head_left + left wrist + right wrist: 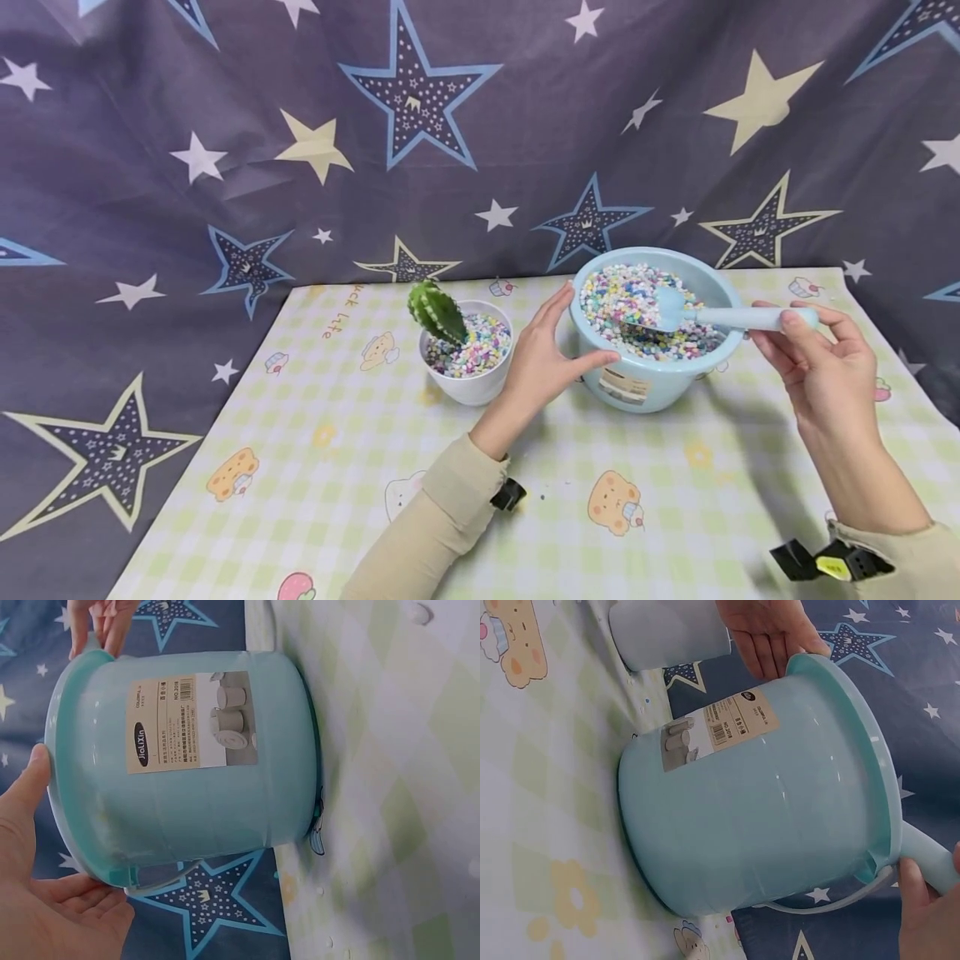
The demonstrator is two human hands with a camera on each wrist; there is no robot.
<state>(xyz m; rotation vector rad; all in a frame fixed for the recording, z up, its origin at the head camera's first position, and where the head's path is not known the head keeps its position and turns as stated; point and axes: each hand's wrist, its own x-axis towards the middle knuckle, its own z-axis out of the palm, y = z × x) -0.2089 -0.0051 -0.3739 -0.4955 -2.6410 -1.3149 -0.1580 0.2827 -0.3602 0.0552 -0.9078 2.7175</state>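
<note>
A light-blue plastic bucket [671, 382] full of small multicoloured pebbles [618, 292] stands at the back right of the table. My left hand [542, 358] touches its left rim, thumb and fingers spread along the edge. With my right hand [834, 375] I grip the handle of a light-blue small shovel [738, 317]. The shovel lies across the bucket's right rim, its blade over the pebbles; the lower edge of the blade is hard to make out. In the right wrist view the bucket's side [757, 802] hides the pebbles.
Left of the bucket, a white pot [471, 388] holds a leaning green cactus [437, 312] among similar pebbles. A pale checked cloth [337, 492] covers the table. A dark curtain with stars [480, 167] hangs directly behind. The bucket's thin carrying handle [169, 883] hangs down on its far side.
</note>
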